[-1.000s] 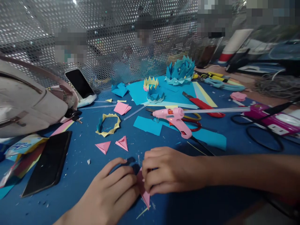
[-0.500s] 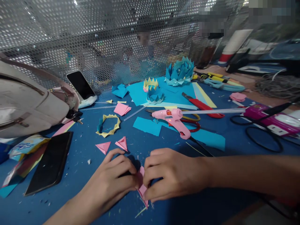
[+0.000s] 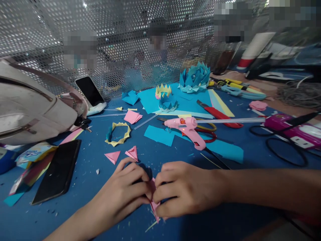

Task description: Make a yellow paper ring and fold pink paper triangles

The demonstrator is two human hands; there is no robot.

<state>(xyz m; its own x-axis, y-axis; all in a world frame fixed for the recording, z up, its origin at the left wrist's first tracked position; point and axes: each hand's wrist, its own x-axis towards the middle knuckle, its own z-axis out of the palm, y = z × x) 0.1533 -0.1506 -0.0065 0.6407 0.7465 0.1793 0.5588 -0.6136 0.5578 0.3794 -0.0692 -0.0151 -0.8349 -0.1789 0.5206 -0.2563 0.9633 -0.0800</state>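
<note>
Between my two hands lies a small folded piece of pink paper [image 3: 154, 207], pressed against the blue table. My left hand [image 3: 130, 187] grips its left edge with bent fingers. Curled over its right side, my right hand [image 3: 179, 189] hides much of the fold. Just beyond my left hand rest two folded pink triangles [image 3: 112, 156]. A ring of folded yellow paper [image 3: 122, 142] with one blue part sits farther back, near a stack of pink paper squares [image 3: 132, 117].
A pink glue gun [image 3: 183, 123] lies across scissors and blue paper strips [image 3: 159, 135]. Behind it stand a blue paper lotus [image 3: 195, 78] and a red-handled cutter [image 3: 222, 117]. Leftward are a black phone [image 3: 57, 172], a snack wrapper [image 3: 35, 153] and a pale backpack [image 3: 35, 103]. A purple power strip [image 3: 291, 129] lies right.
The view has shifted slightly, so the table's things appear a little farther right. Both hands stay on the pink paper with hardly any change in their hold.
</note>
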